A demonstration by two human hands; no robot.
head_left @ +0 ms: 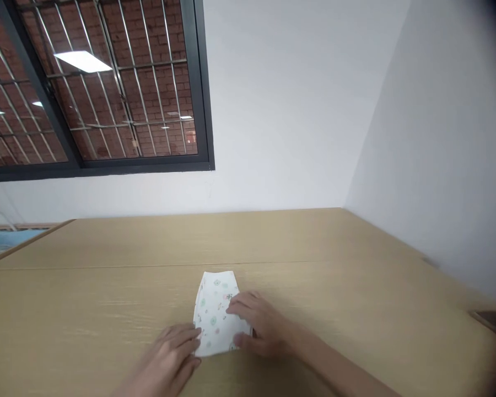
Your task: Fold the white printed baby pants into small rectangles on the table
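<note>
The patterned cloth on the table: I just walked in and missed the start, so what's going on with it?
The white patterned cloth, apparently folded, lies on the tan table. A person's left hand touches its left edge, while their right hand spreads over its right side.

dark-framed window (95, 88) | metal bars (152, 64) outside | red-brown brickwork (159, 38) | white wall (281, 110)

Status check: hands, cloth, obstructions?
Left hand at cloth's left edge; right hand over its right side. White patterned cloth lying on tabletop. Right hand partly covers it; no other obstruction visible.
</note>
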